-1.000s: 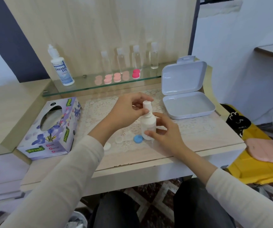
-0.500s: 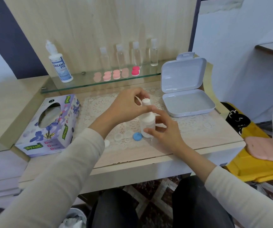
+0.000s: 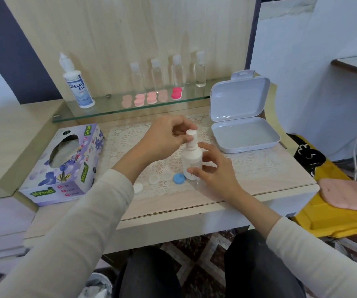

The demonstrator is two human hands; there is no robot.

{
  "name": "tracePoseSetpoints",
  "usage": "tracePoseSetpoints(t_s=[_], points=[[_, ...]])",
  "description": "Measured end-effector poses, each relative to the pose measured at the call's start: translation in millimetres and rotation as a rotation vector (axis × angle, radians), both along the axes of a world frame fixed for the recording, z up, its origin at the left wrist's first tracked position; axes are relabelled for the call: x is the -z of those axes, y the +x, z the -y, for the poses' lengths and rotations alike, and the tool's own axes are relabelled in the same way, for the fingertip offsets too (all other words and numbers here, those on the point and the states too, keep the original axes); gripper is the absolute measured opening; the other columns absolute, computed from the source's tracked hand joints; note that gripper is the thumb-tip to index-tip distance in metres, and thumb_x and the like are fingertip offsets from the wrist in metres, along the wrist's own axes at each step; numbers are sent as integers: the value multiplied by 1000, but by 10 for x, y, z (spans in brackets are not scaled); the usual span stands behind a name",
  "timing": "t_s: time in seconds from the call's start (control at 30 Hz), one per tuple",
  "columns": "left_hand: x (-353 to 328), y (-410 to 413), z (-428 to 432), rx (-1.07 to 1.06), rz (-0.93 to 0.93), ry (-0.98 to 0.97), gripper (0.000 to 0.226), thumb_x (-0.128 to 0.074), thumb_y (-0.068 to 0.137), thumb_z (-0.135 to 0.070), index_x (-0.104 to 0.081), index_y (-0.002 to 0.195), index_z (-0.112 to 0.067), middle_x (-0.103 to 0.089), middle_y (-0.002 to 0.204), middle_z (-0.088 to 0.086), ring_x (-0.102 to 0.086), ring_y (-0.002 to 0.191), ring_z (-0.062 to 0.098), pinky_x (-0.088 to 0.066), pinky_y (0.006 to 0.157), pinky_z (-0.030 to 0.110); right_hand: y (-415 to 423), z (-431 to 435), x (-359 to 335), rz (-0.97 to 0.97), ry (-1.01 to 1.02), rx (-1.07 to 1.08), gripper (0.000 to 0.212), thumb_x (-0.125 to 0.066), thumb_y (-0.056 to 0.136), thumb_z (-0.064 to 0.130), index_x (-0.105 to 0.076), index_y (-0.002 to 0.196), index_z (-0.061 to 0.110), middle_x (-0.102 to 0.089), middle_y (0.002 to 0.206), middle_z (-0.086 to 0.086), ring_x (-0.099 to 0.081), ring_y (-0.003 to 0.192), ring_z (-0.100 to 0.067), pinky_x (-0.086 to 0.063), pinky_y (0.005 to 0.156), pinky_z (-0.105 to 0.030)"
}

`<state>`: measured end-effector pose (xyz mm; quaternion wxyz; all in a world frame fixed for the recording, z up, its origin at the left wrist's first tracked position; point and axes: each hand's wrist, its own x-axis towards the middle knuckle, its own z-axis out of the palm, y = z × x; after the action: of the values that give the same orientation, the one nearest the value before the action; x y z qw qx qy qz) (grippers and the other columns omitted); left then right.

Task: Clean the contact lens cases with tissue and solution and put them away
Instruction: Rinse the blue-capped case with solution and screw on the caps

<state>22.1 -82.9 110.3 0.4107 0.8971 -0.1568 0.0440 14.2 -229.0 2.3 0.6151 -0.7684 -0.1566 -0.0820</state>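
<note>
A small white solution bottle [image 3: 191, 158] stands upright on the lace mat [image 3: 126, 136] in the middle of the desk. My right hand [image 3: 213, 168] grips its body from the right. My left hand [image 3: 169, 136] pinches the bottle's cap [image 3: 191, 134] at the top. Just left of the bottle's base lie a blue lens-case cap [image 3: 178, 178], a clear lens case [image 3: 159, 178] and a white cap [image 3: 138, 188]. Several pink lens cases [image 3: 145, 98] and a red one [image 3: 176, 93] sit on the glass shelf [image 3: 113, 111].
A floral tissue box [image 3: 66, 166] stands at the left. An open white storage box [image 3: 243, 117] lies at the right. On the shelf are a large Dream Eye bottle [image 3: 77, 86] and several clear bottles [image 3: 167, 72]. A bin [image 3: 97, 286] sits under the desk.
Both hands and the small bottle have stayed in nearly the same place; my left fingers have shifted slightly on the cap. The camera has tilted a little.
</note>
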Motion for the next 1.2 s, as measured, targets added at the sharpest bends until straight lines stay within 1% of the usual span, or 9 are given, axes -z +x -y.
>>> tracePoseSetpoints(t_s=[0.1,0.17,0.23,0.37,0.57,0.8,0.93,1.07,1.2], points=[[-13,-5,1,46,-20,11,28,-71,78,-13,-62,101,-25,-62,93,-14,-58,85,-1,-48,77,11,-6,2,1,-2,0,2,56,-76,72,12,-47,112,38,-61,95,8,-59,89,5,-48,74,-8],[26,-3,46,-40,52,33,27,-77,72,-24,-63,94,-22,-60,86,-14,-56,77,0,-44,68,6,-11,5,-8,-4,-5,3,55,-76,73,12,-47,113,35,-60,95,8,-58,90,4,-48,74,-7],[54,8,77,-82,94,17,20,-76,73,-21,-63,89,-18,-59,80,-14,-54,69,0,-42,62,5,-12,3,-12,-8,-3,-1,55,-76,73,12,-46,112,38,-60,95,7,-58,91,2,-48,74,-7],[42,9,33,46,17,-4,26,-65,81,-5,-60,97,-25,-61,93,-15,-60,90,6,-48,81,17,-16,-4,-9,-11,-10,9,57,-75,74,10,-44,109,43,-60,93,9,-59,90,1,-47,72,-6],[213,-57,-328,-89,2,-11,24,-64,84,-30,-62,107,-24,-63,106,-11,-60,94,1,-48,86,20,89,13,-90,-6,-52,70,56,-75,73,9,-50,121,26,-62,93,1,-60,87,-8,-52,76,-21],[821,-286,-926,-241,-141,217,60,-66,78,-44,-50,131,-21,-45,139,-3,-40,128,11,-25,102,18,534,41,-300,24,-142,275,57,-78,71,19,-50,120,14,-64,94,-6,-59,81,-17,-44,74,-25],[1026,-414,-1054,-210,-65,373,77,-60,72,-60,-44,135,-19,-40,143,-4,-30,132,9,-13,102,11,753,-18,-367,26,-190,308,59,-77,73,18,-47,123,14,-62,102,-10,-57,85,-20,-43,74,-27],[1123,-453,-1058,-217,-33,350,96,-36,58,-76,-44,135,-18,-36,145,-7,-26,134,10,-10,105,13,880,-68,-331,19,-227,341,57,-76,73,16,-46,122,12,-61,104,-13,-55,85,-21,-43,74,-30],[1175,-435,-1069,-225,6,346,96,-32,59,-76,-45,135,-18,-36,145,-7,-26,134,10,-10,107,14,926,-84,-291,19,-262,369,55,-76,73,15,-47,119,8,-60,108,-13,-51,87,-19,-44,76,-32]])
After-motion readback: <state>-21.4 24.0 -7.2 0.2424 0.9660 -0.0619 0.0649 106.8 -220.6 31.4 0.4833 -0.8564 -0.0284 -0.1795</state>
